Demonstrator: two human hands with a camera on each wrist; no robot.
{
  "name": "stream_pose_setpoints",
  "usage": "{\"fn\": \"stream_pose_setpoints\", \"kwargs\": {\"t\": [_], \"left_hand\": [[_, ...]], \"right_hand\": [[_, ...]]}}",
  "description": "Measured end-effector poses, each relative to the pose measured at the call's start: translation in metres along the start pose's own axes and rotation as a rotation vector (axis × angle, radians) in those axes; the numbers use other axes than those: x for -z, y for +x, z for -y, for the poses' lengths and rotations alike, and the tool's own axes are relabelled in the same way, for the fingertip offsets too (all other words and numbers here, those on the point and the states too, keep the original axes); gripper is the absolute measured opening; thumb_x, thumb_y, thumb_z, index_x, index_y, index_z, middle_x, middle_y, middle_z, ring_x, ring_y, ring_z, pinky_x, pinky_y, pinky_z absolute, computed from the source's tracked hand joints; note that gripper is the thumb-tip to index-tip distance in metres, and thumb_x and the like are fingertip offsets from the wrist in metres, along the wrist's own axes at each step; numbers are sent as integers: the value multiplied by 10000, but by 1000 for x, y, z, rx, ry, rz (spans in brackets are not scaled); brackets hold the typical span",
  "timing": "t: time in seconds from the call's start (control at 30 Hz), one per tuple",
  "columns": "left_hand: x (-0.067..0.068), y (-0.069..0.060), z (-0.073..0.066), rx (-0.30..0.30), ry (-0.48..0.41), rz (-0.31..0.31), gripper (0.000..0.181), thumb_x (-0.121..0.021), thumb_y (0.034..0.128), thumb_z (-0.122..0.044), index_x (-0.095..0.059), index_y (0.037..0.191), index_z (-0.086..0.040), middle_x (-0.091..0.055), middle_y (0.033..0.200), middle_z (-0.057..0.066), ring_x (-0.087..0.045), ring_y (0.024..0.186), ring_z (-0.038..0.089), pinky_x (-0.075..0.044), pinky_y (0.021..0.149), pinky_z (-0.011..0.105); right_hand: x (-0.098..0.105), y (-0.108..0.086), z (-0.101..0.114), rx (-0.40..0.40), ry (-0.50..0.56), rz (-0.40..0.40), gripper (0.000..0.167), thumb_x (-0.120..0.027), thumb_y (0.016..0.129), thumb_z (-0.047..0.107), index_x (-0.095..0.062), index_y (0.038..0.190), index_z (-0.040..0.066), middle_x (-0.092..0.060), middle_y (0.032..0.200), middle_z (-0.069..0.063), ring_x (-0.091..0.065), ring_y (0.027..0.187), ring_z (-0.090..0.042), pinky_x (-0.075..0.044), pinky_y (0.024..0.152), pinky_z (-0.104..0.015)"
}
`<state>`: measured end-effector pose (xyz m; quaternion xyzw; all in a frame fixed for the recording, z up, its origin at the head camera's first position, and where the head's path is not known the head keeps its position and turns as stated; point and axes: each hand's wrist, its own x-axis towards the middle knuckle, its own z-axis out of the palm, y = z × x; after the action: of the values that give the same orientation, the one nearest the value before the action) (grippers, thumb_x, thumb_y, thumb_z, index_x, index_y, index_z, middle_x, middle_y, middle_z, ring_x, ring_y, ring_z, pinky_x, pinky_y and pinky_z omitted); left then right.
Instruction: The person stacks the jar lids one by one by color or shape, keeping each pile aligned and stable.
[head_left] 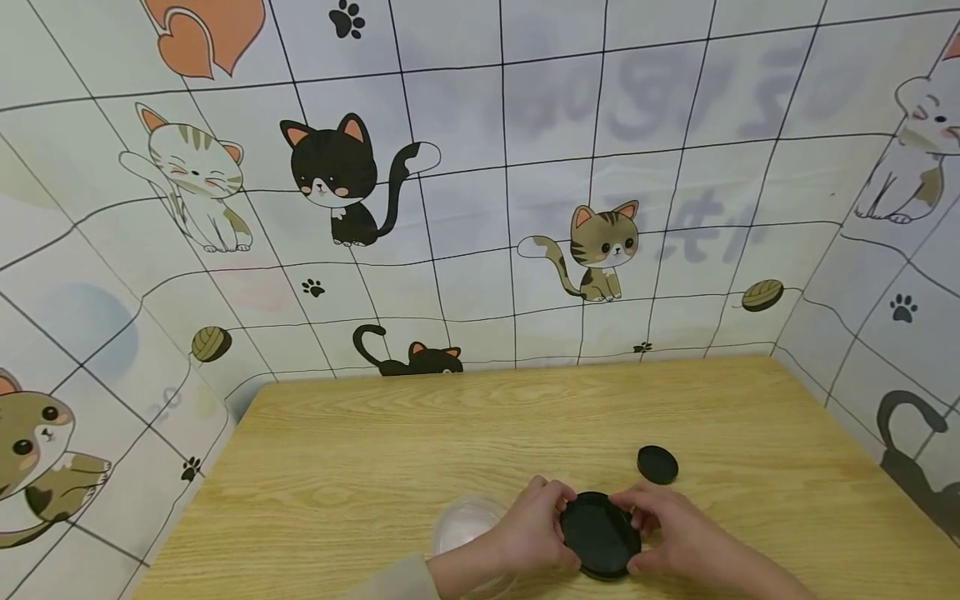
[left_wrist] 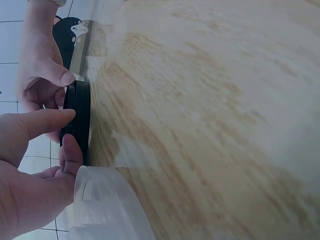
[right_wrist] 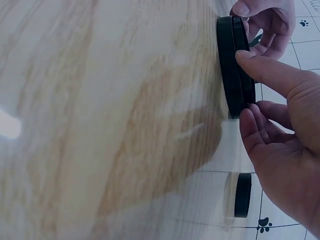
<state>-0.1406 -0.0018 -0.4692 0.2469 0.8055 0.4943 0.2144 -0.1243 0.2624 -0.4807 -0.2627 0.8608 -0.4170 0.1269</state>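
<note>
A round black lid (head_left: pixel 600 533) lies on the table between both hands. From the side in the left wrist view, the black lid (left_wrist: pixel 80 117) shows a seam around its rim, as if two layers are stacked. My left hand (head_left: pixel 528 529) holds its left edge with thumb and fingers. On the opposite edge, my right hand (head_left: pixel 671 529) grips with its thumb near the front and fingers at the back. A clear plastic container (head_left: pixel 465 525) stands left of the lid, partly hidden behind the left hand and forearm.
Behind the right hand sits a smaller black round lid (head_left: pixel 657 464), also visible in the right wrist view. The wooden table (head_left: pixel 450 425) is bordered by a white gridded backdrop (head_left: pixel 480 208) with printed cats at the back and sides.
</note>
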Motion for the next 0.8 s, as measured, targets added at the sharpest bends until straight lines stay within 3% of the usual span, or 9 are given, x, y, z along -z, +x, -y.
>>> {"fn": "stream_pose_setpoints", "kwargs": {"t": [0.2,0.5,0.6,0.8], "left_hand": [[-1,1,-2,4,14,-7,637,-884,652,103,-587,1203,-15,-442,999,-2,-517,687,6,-473,723,173],[3,2,-3,32,-18,-3,630,-871,650,97,-593,1198,-38,-447,1005,6,-548,670,30,-486,675,181],[4,3,-3,31,3,3,627,-877,659,67,-596,1206,-54,-454,1015,2,-506,750,15,-474,714,189],[8,8,-5,29,7,-12,633,-886,697,41,-590,1245,-69,-442,1043,6,-524,719,34,-472,673,203]], "right_hand": [[-4,-3,-2,82,-26,-54,673,-925,714,146,-635,1290,-45,-558,1087,11,-496,832,-46,-495,662,-252],[0,0,-2,81,-18,-25,690,-921,749,196,-615,1312,-60,-549,1130,-13,-500,849,-41,-527,701,-257],[1,0,-2,76,4,-24,689,-918,754,192,-610,1315,-64,-554,1141,-24,-519,846,-43,-526,699,-257],[5,-2,-3,146,8,-96,645,-917,760,154,-612,1284,-67,-573,1118,-94,-575,810,-67,-538,658,-271]]}}
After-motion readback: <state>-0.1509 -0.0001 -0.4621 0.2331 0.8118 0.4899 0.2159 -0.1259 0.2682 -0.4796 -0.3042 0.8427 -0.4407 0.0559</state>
